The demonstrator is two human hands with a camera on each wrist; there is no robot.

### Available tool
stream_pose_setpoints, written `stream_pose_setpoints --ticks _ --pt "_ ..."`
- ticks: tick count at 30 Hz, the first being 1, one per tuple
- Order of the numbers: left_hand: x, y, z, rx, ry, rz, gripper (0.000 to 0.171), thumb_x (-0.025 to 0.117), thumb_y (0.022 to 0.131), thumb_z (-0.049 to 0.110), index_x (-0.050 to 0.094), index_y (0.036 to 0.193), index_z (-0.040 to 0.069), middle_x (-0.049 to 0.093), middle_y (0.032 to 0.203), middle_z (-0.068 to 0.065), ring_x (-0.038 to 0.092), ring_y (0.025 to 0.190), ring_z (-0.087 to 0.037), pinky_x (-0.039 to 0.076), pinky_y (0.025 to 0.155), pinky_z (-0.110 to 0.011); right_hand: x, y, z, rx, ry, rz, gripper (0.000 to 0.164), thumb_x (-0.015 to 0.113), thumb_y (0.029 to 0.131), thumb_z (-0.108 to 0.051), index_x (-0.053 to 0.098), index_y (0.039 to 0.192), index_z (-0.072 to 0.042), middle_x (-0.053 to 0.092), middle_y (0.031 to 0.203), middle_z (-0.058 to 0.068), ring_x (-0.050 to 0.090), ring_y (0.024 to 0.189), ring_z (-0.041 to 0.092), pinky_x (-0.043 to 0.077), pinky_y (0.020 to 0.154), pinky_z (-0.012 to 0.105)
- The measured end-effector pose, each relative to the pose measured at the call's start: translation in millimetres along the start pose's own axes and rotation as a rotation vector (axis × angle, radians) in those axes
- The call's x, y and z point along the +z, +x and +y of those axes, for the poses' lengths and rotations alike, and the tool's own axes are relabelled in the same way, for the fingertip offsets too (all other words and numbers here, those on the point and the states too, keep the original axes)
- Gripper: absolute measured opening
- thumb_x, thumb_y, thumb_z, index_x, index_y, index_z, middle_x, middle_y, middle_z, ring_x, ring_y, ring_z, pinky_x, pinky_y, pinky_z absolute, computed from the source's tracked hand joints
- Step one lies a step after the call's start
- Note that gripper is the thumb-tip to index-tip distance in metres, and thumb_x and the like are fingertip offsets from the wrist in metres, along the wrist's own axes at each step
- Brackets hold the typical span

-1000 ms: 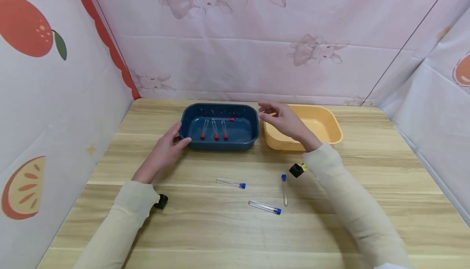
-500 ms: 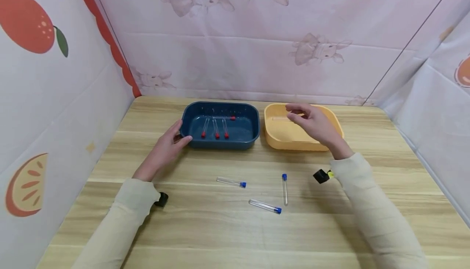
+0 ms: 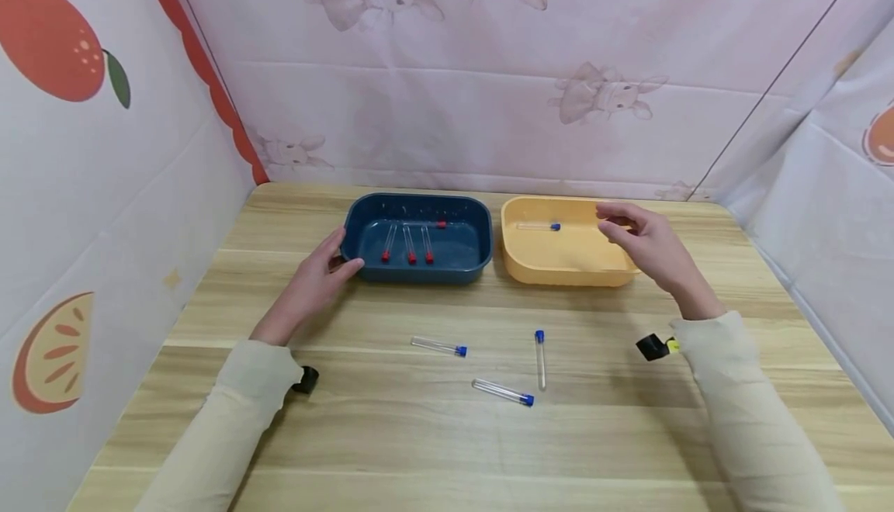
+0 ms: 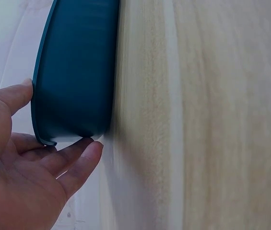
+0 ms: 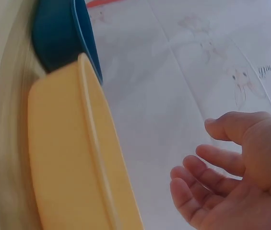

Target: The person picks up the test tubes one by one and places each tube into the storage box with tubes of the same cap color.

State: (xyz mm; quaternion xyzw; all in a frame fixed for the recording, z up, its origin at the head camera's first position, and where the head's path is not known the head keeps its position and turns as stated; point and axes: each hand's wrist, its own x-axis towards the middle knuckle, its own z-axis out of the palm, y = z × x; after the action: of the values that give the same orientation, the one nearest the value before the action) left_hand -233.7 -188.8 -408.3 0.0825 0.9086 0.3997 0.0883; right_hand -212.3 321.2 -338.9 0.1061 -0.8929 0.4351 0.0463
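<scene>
My left hand (image 3: 312, 283) holds the left end of a dark blue plastic tray (image 3: 426, 273). In the left wrist view its thumb touches the rim and its fingers reach round the end wall. Four-sided and shallow, the tray holds several clear tubes with red caps (image 3: 411, 258). Over the right end of a yellow tray (image 3: 566, 275) hovers my right hand (image 3: 649, 248), fingers loosely bent and nothing between them. One clear tube with a blue cap (image 3: 539, 226) lies inside the yellow tray.
Three clear tubes with blue caps lie on the wooden table: a left one (image 3: 438, 347), a front one (image 3: 503, 392) and an upright-pointing right one (image 3: 541, 361). A printed cloth (image 3: 447, 124) hangs behind the trays, with more cloth at both sides.
My right hand has moved right, from between the trays to the yellow tray's right end. The blue-capped tube in the yellow tray has come into view. My left hand stays at the blue tray.
</scene>
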Motion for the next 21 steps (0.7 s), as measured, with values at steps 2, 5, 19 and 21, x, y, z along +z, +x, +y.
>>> stream_pose_setpoints --ticks 2,5,19,21 --pt "0.1 0.1 -0.3 0.000 0.001 0.001 0.086 0.051 0.106 0.053 0.008 0.167 0.010 0.007 0.173 -0.011 0.020 0.155 -0.036 0.022 0.123 -0.054 -5 -4 6 0.001 -0.006 0.006 0.044 0.059 0.107 -0.023 0.057 0.144 0.000 0.062 0.134 0.018 0.060 0.102 -0.002 0.050 0.083 0.011" --pt "0.4 0.7 -1.0 0.006 -0.003 0.004 0.085 0.051 0.106 0.051 0.008 0.167 0.009 0.007 0.173 -0.012 0.022 0.155 -0.036 0.022 0.123 -0.054 -12 -10 15 0.005 -0.014 0.021 0.046 0.059 0.108 -0.024 0.056 0.146 0.000 0.062 0.133 0.013 0.060 0.102 -0.003 0.050 0.082 0.010" --pt "0.1 -0.2 -0.7 0.007 -0.022 -0.002 0.083 0.051 0.107 0.048 0.007 0.167 0.010 0.006 0.173 -0.011 0.027 0.153 -0.037 0.024 0.122 -0.053 -28 -29 42 0.073 -0.067 0.127 0.047 0.060 0.107 -0.022 0.056 0.142 0.008 0.060 0.130 0.023 0.054 0.104 -0.003 0.044 0.084 0.004" --pt "0.0 0.1 -0.8 0.005 -0.020 -0.002 0.082 0.052 0.108 0.045 0.007 0.167 0.010 0.006 0.173 -0.012 0.026 0.153 -0.038 0.024 0.122 -0.054 -29 -31 46 0.070 -0.067 0.142 0.046 0.060 0.106 -0.020 0.055 0.142 0.009 0.059 0.130 0.024 0.053 0.103 -0.004 0.043 0.084 0.003"
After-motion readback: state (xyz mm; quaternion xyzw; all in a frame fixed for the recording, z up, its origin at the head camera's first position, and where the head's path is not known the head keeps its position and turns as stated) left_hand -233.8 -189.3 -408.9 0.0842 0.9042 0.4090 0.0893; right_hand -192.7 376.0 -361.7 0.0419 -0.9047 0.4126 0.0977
